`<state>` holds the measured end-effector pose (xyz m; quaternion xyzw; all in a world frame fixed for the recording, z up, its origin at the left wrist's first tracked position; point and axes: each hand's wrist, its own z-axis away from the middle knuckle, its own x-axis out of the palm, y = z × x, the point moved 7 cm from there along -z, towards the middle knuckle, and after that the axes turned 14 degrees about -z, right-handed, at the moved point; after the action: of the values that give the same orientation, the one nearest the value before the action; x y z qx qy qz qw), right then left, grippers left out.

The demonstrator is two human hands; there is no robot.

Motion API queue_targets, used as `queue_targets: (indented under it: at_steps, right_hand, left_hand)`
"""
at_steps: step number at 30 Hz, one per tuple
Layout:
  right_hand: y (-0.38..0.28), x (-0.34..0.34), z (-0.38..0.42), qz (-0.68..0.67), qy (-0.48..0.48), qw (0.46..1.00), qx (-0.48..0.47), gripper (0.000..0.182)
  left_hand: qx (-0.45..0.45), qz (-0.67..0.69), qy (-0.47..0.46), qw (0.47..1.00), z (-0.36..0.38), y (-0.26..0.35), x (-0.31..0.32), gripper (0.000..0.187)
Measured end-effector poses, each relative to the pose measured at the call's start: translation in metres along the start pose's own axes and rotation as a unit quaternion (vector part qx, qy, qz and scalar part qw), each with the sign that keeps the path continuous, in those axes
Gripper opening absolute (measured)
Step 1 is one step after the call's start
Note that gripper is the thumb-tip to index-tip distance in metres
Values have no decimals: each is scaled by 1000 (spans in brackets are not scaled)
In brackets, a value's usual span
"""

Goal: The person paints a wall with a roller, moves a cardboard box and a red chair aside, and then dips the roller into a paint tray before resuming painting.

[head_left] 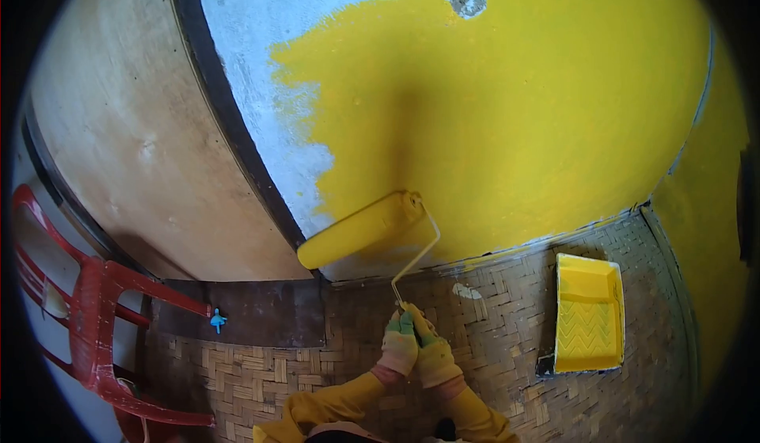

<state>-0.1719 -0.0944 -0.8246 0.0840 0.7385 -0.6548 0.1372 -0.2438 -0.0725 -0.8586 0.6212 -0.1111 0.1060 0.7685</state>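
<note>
Both of my hands wear pale gloves with green parts and sit close together at lower centre. My left hand (400, 346) and my right hand (432, 354) are closed around the handle of a paint roller (358, 231), and the grip is hidden by the gloves. From there a bent wire frame rises to the yellow, paint-covered sleeve, which tilts down to the left in front of the wall's lower part. Yellow paint covers most of the wall (507, 118). A ragged pale-blue, unpainted strip (261, 95) runs along its left side and top.
On the woven floor (491, 380) at right lies a yellow paint tray (590, 316) with a ribbed bed. A red plastic chair (99, 316) stands at far left, near a small blue object (218, 320). A dark frame (229, 118) borders a wooden panel (134, 126).
</note>
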Motion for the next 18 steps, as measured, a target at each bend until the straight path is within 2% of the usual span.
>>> queue_targets:
  at_steps: [2,4,5,6,7,9,11,13,16,18]
  right_hand:
    - [8,10,5,-22,-7,1000,-7,58]
    - [14,21,15,-47,53,994,-80,62]
    - [24,31,19,-49,52,994,-79,62]
    - [45,41,25,-141,56,988,-20,59]
    - [63,48,30,-231,59,971,38,57]
    - [75,55,38,-243,53,967,61,56]
    - [78,51,36,-250,48,964,78,55]
    - [66,45,40,-187,52,978,72,56]
    - [68,46,36,-194,56,976,84,55]
    - [90,59,40,-213,60,971,92,55]
  left_hand:
    - [46,-138,69,987,-4,-7,-21,22]
    - [26,-186,63,980,3,-16,-31,24]
    - [22,-309,84,947,7,-24,-39,27]
    - [13,-426,102,899,10,-29,-44,31]
    - [10,-425,103,899,10,-33,-46,31]
    - [-62,-537,74,838,9,-44,-50,39]
    - [-73,-537,88,836,10,-47,-47,41]
    - [-92,-542,96,829,14,-51,-50,43]
    - [-49,-520,89,848,9,-48,-50,44]
    - [-93,-552,69,825,3,-64,-55,44]
